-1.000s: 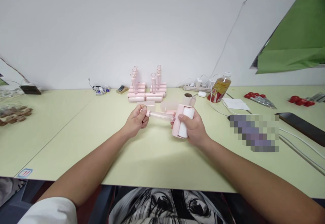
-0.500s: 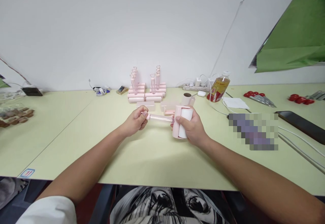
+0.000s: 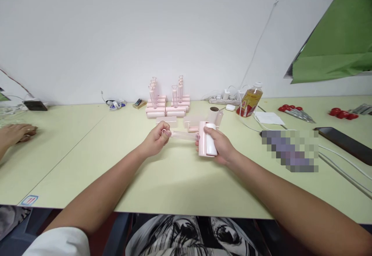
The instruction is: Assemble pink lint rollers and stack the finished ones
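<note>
Where the worktop (image 3: 139,186) meets the left edge of the view, a co-worker's hand (image 3: 13,134) rests over small brown pieces (image 3: 31,131), and a dark box (image 3: 35,105) sits beyond it at the back edge. Along that back edge come a coiled white cable (image 3: 115,104) and a small tan block (image 3: 139,103) with a dark object on top. Nearer the front edge, the left hand (image 3: 156,140) is closed, its thumb and curled fingers pinching the outer end of a clear pink handle (image 3: 184,135). Behind it, pink rollers (image 3: 156,109) with upright handles stand in two rows, clear covers (image 3: 167,122) lying before them. The handle runs rightward from the left grip, above the worktop, to a pink frame (image 3: 202,140); whether the two are joined, I cannot tell. The right hand (image 3: 223,147) wraps the frame and its white roll (image 3: 211,141) from the right, thumb across the front, fingertips showing at the far side. Past it, a bottle (image 3: 250,102) leans near the back edge, with red-handled tools (image 3: 293,110) and a dark phone (image 3: 344,143) toward the right edge.
</note>
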Action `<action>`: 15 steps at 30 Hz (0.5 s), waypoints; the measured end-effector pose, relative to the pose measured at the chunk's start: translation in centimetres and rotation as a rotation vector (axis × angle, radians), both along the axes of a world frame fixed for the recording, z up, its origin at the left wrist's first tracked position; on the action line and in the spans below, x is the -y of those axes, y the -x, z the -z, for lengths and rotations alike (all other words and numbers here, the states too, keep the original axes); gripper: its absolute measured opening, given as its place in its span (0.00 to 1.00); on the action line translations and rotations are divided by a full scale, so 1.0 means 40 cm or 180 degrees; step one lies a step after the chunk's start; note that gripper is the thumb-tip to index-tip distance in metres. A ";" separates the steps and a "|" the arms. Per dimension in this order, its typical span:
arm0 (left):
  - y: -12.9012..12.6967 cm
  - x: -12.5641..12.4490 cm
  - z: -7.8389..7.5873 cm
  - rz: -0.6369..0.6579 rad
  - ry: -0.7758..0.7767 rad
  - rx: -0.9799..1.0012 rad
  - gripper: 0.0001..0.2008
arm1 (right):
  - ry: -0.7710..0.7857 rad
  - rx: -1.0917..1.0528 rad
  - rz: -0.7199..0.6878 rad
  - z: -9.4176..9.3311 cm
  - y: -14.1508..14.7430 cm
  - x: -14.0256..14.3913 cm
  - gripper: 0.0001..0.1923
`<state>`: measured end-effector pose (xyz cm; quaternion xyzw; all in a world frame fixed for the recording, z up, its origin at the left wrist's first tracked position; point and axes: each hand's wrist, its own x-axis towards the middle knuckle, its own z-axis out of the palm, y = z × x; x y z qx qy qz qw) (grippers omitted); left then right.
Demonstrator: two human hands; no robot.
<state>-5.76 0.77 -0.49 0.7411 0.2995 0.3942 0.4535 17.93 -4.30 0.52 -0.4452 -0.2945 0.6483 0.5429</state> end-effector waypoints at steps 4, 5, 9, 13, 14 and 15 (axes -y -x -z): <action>0.017 -0.005 -0.006 -0.0119 -0.0477 -0.0500 0.15 | 0.0335 -0.0323 -0.0240 0.004 -0.003 -0.012 0.14; 0.019 -0.007 -0.010 -0.0166 -0.0574 -0.0618 0.13 | 0.0322 -0.0372 -0.0245 0.005 -0.002 -0.014 0.15; 0.016 -0.014 -0.019 -0.0389 -0.1194 -0.1105 0.11 | 0.0214 -0.0466 -0.0123 0.007 0.009 -0.009 0.17; -0.006 -0.005 -0.012 -0.0348 -0.1656 -0.1613 0.16 | 0.0074 -0.0584 -0.0293 0.014 0.028 0.006 0.16; -0.012 -0.001 -0.009 -0.0329 -0.1732 -0.1730 0.16 | 0.0042 -0.0630 -0.0393 0.016 0.032 0.010 0.16; -0.017 0.003 -0.005 -0.0308 -0.1800 -0.1824 0.14 | 0.0013 -0.0668 -0.0493 0.019 0.036 0.013 0.17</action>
